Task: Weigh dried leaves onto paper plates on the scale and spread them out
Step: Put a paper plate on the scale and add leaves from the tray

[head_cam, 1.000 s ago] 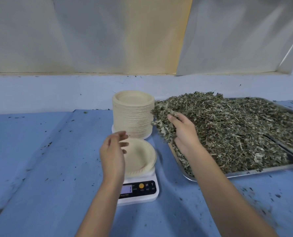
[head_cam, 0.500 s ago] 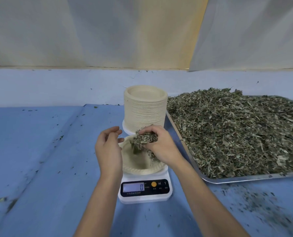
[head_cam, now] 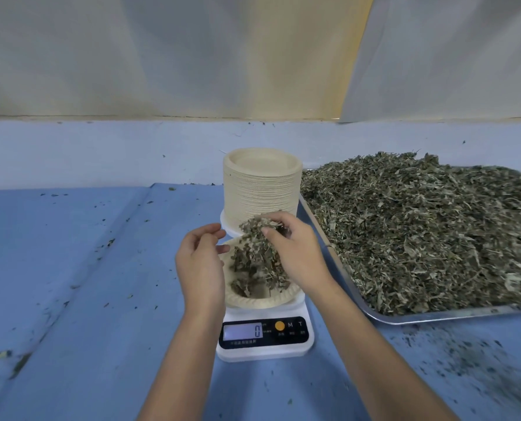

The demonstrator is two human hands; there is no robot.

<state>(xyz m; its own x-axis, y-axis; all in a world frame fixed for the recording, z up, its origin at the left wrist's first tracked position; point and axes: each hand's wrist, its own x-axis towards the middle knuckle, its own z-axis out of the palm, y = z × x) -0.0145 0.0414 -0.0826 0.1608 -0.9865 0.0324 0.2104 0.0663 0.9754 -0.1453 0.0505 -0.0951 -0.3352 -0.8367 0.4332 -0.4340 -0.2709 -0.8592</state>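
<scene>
Covering the right side of the blue desk [head_cam: 86,299], a metal tray [head_cam: 435,318] holds heaped dried leaves [head_cam: 420,232], beside a plate stack [head_cam: 260,192] behind the scale [head_cam: 265,344]. Over the scale's paper plate [head_cam: 253,300] the right hand [head_cam: 295,256], palm down, grips a leaf clump [head_cam: 253,262] trailing into it; the left hand [head_cam: 201,265] hovers alongside, fingers loosely curled, empty.

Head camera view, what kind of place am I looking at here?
Probably a small herb-packing workbench: a steel tray heaped with dried leaves, a digital scale carrying a paper plate, and a tall stack of paper plates on a blue-covered table.
</scene>
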